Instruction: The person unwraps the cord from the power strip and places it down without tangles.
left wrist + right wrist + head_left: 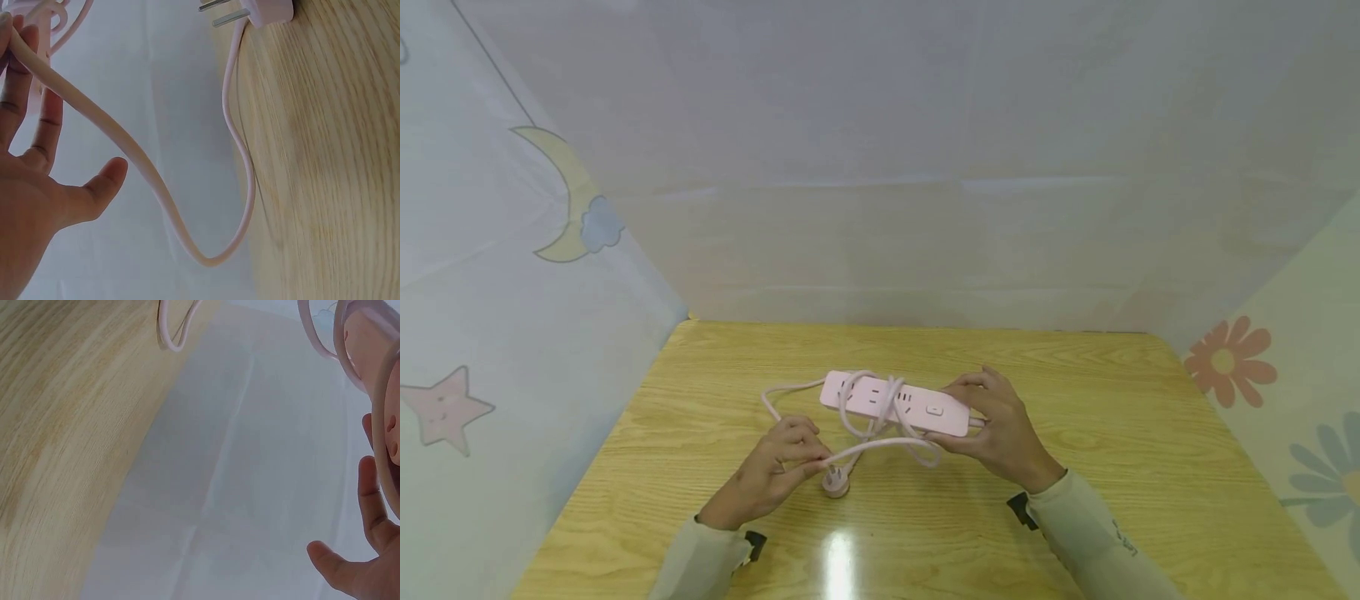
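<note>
A pink power strip is held up at a slight tilt over the table, its sockets and switch facing the head camera. My right hand grips its right end, fingers along the top edge and thumb below. Loops of pink cord wrap around the strip's middle. The fingers of my left hand pinch a stretch of that cord, left of the strip. Below these fingertips is the pink plug, its metal prongs showing in the left wrist view. The right wrist view shows the strip's underside with cord across it.
A wood-grain table lies beneath both hands. Pale fabric walls enclose it: a plain back wall, a left one with a moon and star, and a right one with flowers.
</note>
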`<state>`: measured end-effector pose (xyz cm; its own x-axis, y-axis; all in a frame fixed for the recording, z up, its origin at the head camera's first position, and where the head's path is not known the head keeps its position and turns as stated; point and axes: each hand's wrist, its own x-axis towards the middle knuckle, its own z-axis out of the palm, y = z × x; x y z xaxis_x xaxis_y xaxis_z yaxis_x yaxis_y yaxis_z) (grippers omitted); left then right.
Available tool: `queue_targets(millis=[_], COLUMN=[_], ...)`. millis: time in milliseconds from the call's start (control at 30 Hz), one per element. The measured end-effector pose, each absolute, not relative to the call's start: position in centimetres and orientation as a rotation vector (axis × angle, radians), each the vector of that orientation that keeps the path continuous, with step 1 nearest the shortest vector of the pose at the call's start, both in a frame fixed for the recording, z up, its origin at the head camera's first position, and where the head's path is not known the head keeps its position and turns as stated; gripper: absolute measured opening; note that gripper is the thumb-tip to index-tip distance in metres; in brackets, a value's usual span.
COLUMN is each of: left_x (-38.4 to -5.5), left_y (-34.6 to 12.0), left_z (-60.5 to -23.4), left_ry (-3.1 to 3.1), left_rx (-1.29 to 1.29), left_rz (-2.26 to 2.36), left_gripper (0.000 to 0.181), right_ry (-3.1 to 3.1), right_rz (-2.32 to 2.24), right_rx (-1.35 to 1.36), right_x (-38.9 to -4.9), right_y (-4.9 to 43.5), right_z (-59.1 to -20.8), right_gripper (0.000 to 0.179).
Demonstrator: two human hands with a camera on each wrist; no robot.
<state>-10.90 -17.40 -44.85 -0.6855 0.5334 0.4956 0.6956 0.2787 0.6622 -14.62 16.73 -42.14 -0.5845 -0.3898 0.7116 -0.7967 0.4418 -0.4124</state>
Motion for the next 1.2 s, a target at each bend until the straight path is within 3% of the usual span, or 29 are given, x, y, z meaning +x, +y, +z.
queue_targets(millis=[200,1200], left_x=[-10.8,-11.44], left_y=[-17.41,-17.38], left_z=[-45.01,-45.51], left_ry=[-2.381,-2.52], left_rx=[-1.175,-1.02], left_rz=[-1.326,-0.902], left_gripper=[0.01,0.01], right_ry=[-2.157,-2.146], right_rz=[0.99,1.067], right_rx=[0.989,0.963], right_x=[-14.6,-14.18], right_y=[16.68,16.31], right_z=[-42.08,-42.09], right_gripper=[0.058,0.059])
